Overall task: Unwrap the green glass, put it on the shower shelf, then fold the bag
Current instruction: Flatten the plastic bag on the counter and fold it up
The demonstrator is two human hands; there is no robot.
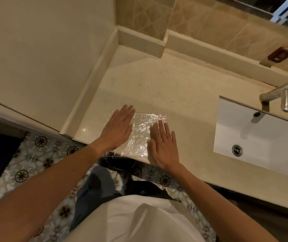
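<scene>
A person's left hand (118, 127) and right hand (163, 145), both flat with fingers spread and gripping nothing, press a crinkled clear plastic bag (139, 133) at the bench (174, 88) front edge; thin, light and slippery, it looks best folded by pinching its corners

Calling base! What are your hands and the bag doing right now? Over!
Left hand and right hand open, flat on clear bag. Bag spread on counter near front edge. Green glass not in view. Nothing in the way.
</scene>
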